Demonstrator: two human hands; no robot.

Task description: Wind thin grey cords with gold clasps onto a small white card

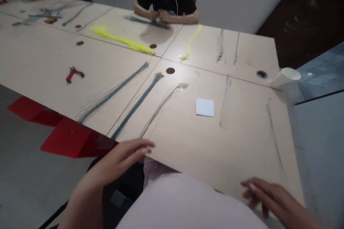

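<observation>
My left hand [125,157] is over the table's front edge, its fingers stretched out to the right and nothing visible in them. Just beyond its fingertips lies a thin bundle of grey strands [161,105] with small gold-coloured ends. To its left is a thicker blue-grey bundle of strands [139,103], also tipped in gold. My right hand [271,196] hovers at the table's near right side, slightly blurred, fingers apart and holding nothing. A single dark strand [274,136] lies beyond it. Between and beyond the hands is a white square card [205,107].
Red-handled pliers [74,74] lie at left, near another blue-grey bundle [115,91]. Yellow strands [126,43] cross the table's middle. A clear ruler-like strip [226,100] lies right of the card. A white roll [285,78] is at the right edge. Another person [166,3] sits opposite.
</observation>
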